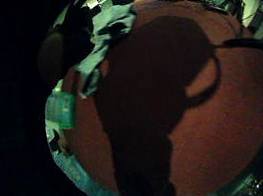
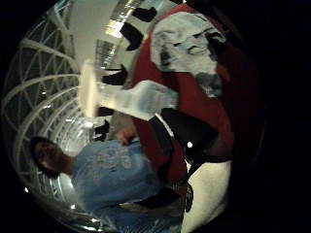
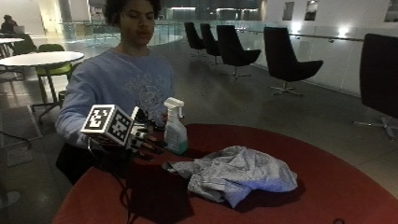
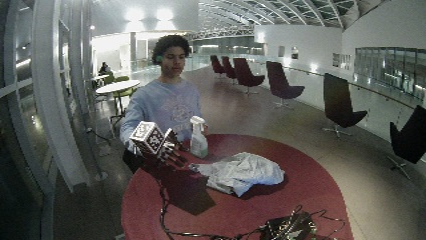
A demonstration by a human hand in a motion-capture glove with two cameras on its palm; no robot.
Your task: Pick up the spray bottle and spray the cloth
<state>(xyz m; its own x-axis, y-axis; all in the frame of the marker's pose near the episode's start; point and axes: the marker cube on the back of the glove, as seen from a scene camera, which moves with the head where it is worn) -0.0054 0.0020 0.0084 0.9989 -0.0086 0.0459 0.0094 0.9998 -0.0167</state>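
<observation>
The bottle (image 3: 175, 128) stands upright on the table (image 3: 323, 186), near the gloved right hand (image 3: 144, 140) at its 2 o'clock, while this hand hovers with relaxed fingers, holding nothing.

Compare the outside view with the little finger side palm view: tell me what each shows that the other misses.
Only the outside view shows the gloved right hand, fingers extended beside the spray bottle's white trigger head, not gripping it. Only the palm view shows the hand's shadow across the red table. Both show the bottle's green base and the crumpled grey cloth lying on the table.
</observation>
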